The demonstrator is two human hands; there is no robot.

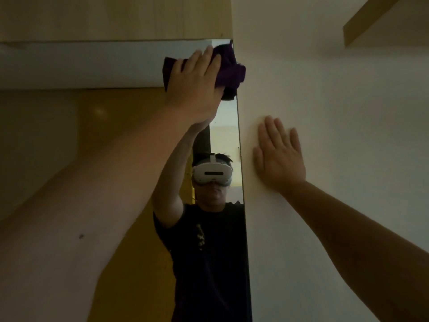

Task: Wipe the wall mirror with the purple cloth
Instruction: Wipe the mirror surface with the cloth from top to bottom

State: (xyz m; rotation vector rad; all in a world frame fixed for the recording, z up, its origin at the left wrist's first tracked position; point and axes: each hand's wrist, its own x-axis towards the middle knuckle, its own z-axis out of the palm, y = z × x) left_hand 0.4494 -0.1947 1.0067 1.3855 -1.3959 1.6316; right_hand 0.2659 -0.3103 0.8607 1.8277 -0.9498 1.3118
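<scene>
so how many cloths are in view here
1. The purple cloth is pressed under the left hand at the top right corner of the mirror. None under the right hand, flat on the wall.

This looks like a room in a home, dimly lit. A tall frameless wall mirror (222,135) is fixed flat against a plain cream-white wall (325,112) that fills the right half of the frame. Above the mirror, across the upper left, runs a pale wood panel (116,17) like the face of a fitted cupboard. In the upper right corner a light wooden shelf (371,22) juts from the wall. The reflection in the mirror shows warm yellow-brown wood surfaces and a pale band above them, the furnishings of a lived-in room rather than a shop or workshop.
</scene>
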